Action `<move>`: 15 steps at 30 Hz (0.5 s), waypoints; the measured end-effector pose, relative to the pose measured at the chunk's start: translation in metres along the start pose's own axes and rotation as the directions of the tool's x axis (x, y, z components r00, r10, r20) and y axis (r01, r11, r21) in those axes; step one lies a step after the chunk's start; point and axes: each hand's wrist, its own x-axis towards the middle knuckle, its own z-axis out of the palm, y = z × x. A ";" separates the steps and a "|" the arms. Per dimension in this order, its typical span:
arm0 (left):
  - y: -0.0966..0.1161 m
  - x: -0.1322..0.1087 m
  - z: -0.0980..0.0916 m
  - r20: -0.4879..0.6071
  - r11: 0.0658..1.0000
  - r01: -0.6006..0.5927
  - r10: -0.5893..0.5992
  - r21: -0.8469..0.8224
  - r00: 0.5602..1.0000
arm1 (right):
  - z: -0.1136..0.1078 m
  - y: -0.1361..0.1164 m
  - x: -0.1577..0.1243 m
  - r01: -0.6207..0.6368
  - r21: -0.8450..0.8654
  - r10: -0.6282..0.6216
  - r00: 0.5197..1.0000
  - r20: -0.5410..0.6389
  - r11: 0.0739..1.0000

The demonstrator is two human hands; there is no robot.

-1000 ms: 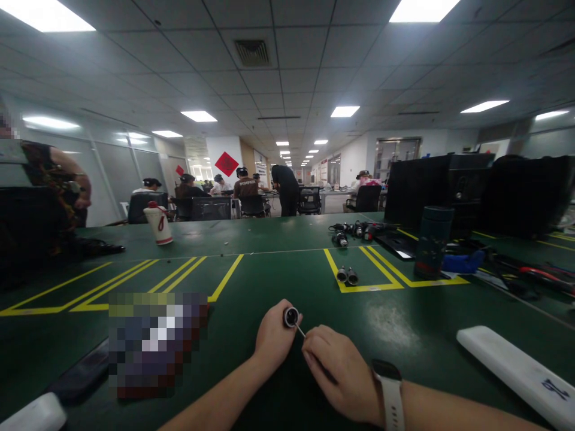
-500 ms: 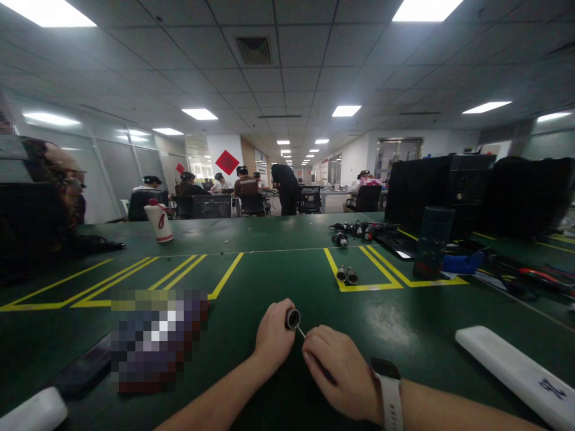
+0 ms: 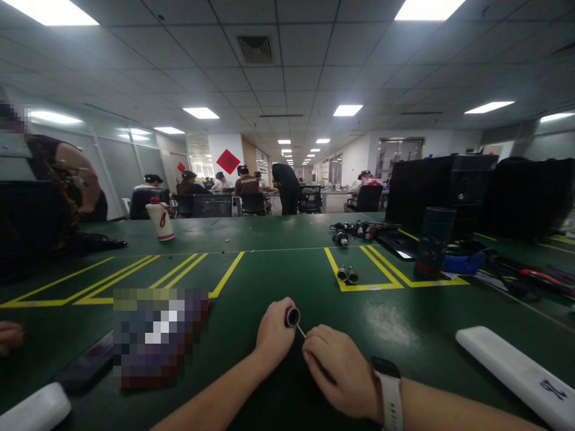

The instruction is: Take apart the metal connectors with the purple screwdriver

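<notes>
My left hand [image 3: 274,336] is closed around a small black cylindrical part [image 3: 291,316], its round open end facing up and away. My right hand [image 3: 338,369], with a white-strapped watch [image 3: 389,390] on the wrist, is closed on a thin tool [image 3: 300,331] whose metal tip reaches into the part's end. Both hands rest low over the green table [image 3: 278,275], near its front edge.
Two similar cylinders [image 3: 347,275] lie in a yellow-taped square ahead. More parts [image 3: 354,230], a dark tumbler [image 3: 433,241], a blue object [image 3: 462,262] and black monitors [image 3: 440,188] stand right. A white bar [image 3: 516,372] lies right, a white cup [image 3: 160,220] far left. Another person's fingers [image 3: 9,336] show at left edge.
My hands and the part have barely moved. Another person's fingers have come into view at the left edge, and the standing person at far left has shifted.
</notes>
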 end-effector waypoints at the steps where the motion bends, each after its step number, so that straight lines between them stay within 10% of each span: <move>1: 0.001 -0.001 0.000 -0.003 1.000 -0.014 0.014 0.005 1.000 | 0.000 0.000 0.000 -0.007 0.002 0.007 1.000 -0.005 1.000; 15: -0.005 0.004 0.004 -0.019 0.995 0.011 -0.013 -0.099 1.000 | 0.002 0.001 0.000 0.062 -0.070 -0.060 0.998 0.031 0.996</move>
